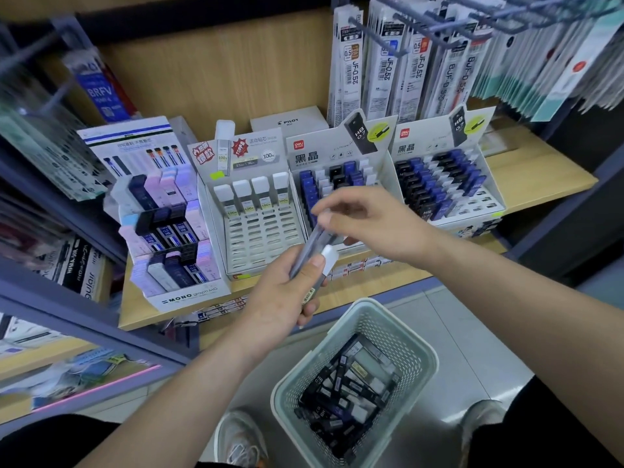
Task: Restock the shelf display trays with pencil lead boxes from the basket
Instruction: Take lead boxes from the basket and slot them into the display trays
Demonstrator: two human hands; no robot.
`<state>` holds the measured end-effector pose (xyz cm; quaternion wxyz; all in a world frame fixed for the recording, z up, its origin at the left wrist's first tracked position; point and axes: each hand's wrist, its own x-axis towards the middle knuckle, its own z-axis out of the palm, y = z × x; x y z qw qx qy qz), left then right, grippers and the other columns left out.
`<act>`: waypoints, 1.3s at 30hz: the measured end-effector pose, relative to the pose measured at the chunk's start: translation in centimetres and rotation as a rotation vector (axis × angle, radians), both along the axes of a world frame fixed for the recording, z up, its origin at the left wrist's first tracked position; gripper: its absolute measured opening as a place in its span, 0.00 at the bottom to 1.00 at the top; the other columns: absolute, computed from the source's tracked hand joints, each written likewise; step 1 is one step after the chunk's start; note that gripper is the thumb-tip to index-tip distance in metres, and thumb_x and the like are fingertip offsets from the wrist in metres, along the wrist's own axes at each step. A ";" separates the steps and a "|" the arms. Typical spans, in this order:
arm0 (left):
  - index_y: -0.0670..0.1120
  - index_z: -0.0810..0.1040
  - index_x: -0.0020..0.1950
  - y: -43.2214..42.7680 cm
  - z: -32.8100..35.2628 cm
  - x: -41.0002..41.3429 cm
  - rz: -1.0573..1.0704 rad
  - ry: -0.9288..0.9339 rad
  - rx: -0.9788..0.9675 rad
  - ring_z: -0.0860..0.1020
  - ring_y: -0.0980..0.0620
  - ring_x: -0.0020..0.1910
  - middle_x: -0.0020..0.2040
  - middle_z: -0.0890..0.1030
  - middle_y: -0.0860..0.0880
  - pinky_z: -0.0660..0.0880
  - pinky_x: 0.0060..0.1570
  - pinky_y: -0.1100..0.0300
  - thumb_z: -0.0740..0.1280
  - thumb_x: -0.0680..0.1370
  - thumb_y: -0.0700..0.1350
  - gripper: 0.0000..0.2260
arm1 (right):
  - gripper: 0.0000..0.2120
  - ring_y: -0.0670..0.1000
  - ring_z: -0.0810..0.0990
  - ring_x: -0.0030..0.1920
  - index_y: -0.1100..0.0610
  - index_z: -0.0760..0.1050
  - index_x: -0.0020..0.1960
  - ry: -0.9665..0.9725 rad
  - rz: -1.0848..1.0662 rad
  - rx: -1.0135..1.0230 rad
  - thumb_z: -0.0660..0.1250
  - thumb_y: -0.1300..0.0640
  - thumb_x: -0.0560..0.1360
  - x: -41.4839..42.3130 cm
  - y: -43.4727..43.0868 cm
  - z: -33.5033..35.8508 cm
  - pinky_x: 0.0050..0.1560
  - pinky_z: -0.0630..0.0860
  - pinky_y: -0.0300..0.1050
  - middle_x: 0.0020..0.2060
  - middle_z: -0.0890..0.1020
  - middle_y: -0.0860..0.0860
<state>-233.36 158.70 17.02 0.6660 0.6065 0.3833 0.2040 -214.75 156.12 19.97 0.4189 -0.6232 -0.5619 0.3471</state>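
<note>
On the wooden shelf (pixel 540 184) the white cardboard display tray with rows of slots (pixel 263 238) has just one row of boxes at the back, and most of its slots are bare, so I think the boxes go here. In front of it are some slim grey plastic pencil lead boxes with white caps (pixel 326 261), held in a small bunch. They look very light, hard and smooth, so I think they could slide on each other and slip out if the grip is loose. The thin leads inside may snap if a box falls. It seems best to hold one box by its flat long sides, near the cap end, and push it straight down into a slot. The left hand (pixel 280 298) is below the tray with its palm turned up. Its fingers curl round the bunch and the thumb presses on top. The right hand (pixel 368 224) comes in from the right, palm down. Its thumb and fingertips pinch the top end of a box in the bunch, but it is blurry, so I cannot tell just how. Lower down, the pale green plastic basket with little holes (pixel 422 349) sits on the floor between the person's feet, with many more dark boxes (pixel 347 386) piled in it
</note>
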 end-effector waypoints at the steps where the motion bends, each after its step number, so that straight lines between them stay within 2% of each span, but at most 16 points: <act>1: 0.53 0.77 0.58 -0.1 0.0 0.2 -0.012 0.003 0.003 0.69 0.56 0.26 0.33 0.77 0.59 0.65 0.25 0.64 0.62 0.83 0.50 0.07 | 0.08 0.51 0.80 0.42 0.60 0.81 0.55 0.010 0.012 0.016 0.70 0.59 0.77 0.0 -0.2 -0.2 0.47 0.79 0.45 0.45 0.82 0.57; 4: 0.54 0.78 0.56 -0.8 0.0 0.8 -0.029 0.028 0.013 0.69 0.57 0.25 0.36 0.78 0.55 0.66 0.25 0.64 0.62 0.83 0.49 0.06 | 0.06 0.44 0.78 0.39 0.60 0.81 0.52 0.107 -0.026 0.025 0.72 0.62 0.75 0.6 -0.8 -0.4 0.44 0.78 0.38 0.40 0.80 0.51; 7: 0.55 0.78 0.56 -1.2 0.0 1.0 -0.047 0.071 0.020 0.70 0.58 0.26 0.39 0.79 0.53 0.66 0.27 0.65 0.62 0.83 0.50 0.06 | 0.07 0.45 0.79 0.41 0.57 0.81 0.53 0.196 -0.111 0.015 0.72 0.62 0.76 1.8 -1.3 -0.1 0.46 0.78 0.40 0.39 0.80 0.49; 10: 0.54 0.77 0.58 -1.3 0.0 1.1 -0.056 0.087 0.016 0.69 0.58 0.26 0.42 0.78 0.51 0.65 0.27 0.64 0.62 0.83 0.50 0.07 | 0.11 0.52 0.82 0.43 0.57 0.80 0.56 0.351 -0.174 0.035 0.69 0.67 0.76 3.0 -1.7 0.4 0.48 0.81 0.49 0.42 0.83 0.54; 12: 0.56 0.77 0.56 -1.4 0.0 1.1 -0.048 0.081 0.006 0.69 0.58 0.25 0.43 0.78 0.50 0.65 0.27 0.64 0.62 0.83 0.50 0.06 | 0.13 0.54 0.83 0.43 0.61 0.78 0.59 0.451 -0.208 0.045 0.68 0.71 0.76 3.4 -1.8 0.6 0.46 0.81 0.49 0.46 0.85 0.60; 15: 0.58 0.77 0.54 -1.5 0.0 1.1 -0.047 0.071 -0.005 0.69 0.57 0.26 0.43 0.79 0.50 0.65 0.27 0.64 0.62 0.83 0.49 0.05 | 0.12 0.55 0.83 0.44 0.63 0.79 0.57 0.503 -0.241 0.073 0.69 0.71 0.75 3.8 -1.9 0.7 0.45 0.80 0.45 0.46 0.86 0.60; 18: 0.59 0.77 0.56 -1.3 -0.1 1.2 -0.040 0.066 -0.008 0.69 0.57 0.26 0.44 0.78 0.49 0.66 0.26 0.64 0.62 0.83 0.49 0.06 | 0.11 0.57 0.83 0.46 0.62 0.80 0.55 0.527 -0.274 0.095 0.71 0.70 0.74 4.1 -1.8 0.8 0.46 0.80 0.48 0.46 0.86 0.60; 20: 0.58 0.77 0.57 -1.2 -0.2 1.2 -0.038 0.066 -0.004 0.69 0.57 0.26 0.44 0.78 0.48 0.65 0.26 0.64 0.62 0.83 0.49 0.06 | 0.11 0.54 0.84 0.43 0.61 0.80 0.55 0.516 -0.291 0.115 0.71 0.69 0.74 4.3 -1.8 1.0 0.46 0.81 0.47 0.43 0.87 0.56; 22: 0.57 0.76 0.59 -1.0 -0.4 1.2 -0.034 0.071 0.000 0.68 0.56 0.26 0.43 0.77 0.48 0.65 0.26 0.64 0.63 0.83 0.49 0.07 | 0.09 0.51 0.83 0.40 0.58 0.81 0.54 0.441 -0.336 0.151 0.71 0.67 0.75 4.8 -1.8 1.3 0.43 0.81 0.46 0.39 0.86 0.53; 25: 0.55 0.77 0.60 -0.6 -0.7 0.8 -0.026 0.102 0.017 0.68 0.56 0.26 0.43 0.77 0.48 0.64 0.25 0.64 0.63 0.83 0.49 0.08 | 0.07 0.51 0.82 0.38 0.54 0.82 0.50 0.098 -0.445 0.191 0.73 0.63 0.75 6.2 -1.8 1.3 0.45 0.83 0.47 0.39 0.84 0.52; 27: 0.55 0.78 0.61 -0.4 -0.9 0.5 -0.025 0.127 0.026 0.69 0.56 0.26 0.43 0.78 0.49 0.65 0.26 0.64 0.63 0.83 0.49 0.09 | 0.07 0.50 0.82 0.37 0.49 0.81 0.46 -0.086 -0.501 0.175 0.74 0.60 0.74 7.1 -1.6 0.9 0.46 0.82 0.44 0.39 0.83 0.50; 30: 0.55 0.77 0.63 0.0 -1.2 0.1 -0.034 0.157 0.038 0.69 0.55 0.27 0.43 0.79 0.50 0.66 0.27 0.64 0.62 0.83 0.50 0.10 | 0.07 0.48 0.81 0.37 0.47 0.80 0.45 -0.203 -0.485 0.131 0.74 0.59 0.74 7.9 -1.1 0.3 0.45 0.80 0.40 0.39 0.81 0.45; 33: 0.55 0.76 0.63 0.2 -1.4 -0.1 -0.043 0.162 0.044 0.69 0.55 0.28 0.42 0.79 0.51 0.67 0.27 0.64 0.63 0.83 0.51 0.10 | 0.08 0.50 0.81 0.41 0.47 0.79 0.45 -0.343 -0.462 0.100 0.74 0.60 0.74 8.3 -0.3 -0.4 0.43 0.75 0.31 0.39 0.80 0.44; 39: 0.56 0.77 0.62 0.6 -1.4 0.1 -0.058 0.148 0.044 0.70 0.57 0.27 0.42 0.78 0.52 0.67 0.27 0.64 0.63 0.82 0.52 0.10 | 0.06 0.50 0.81 0.43 0.54 0.79 0.46 -0.370 -0.485 0.058 0.72 0.63 0.75 8.7 1.0 -1.8 0.46 0.77 0.35 0.43 0.83 0.52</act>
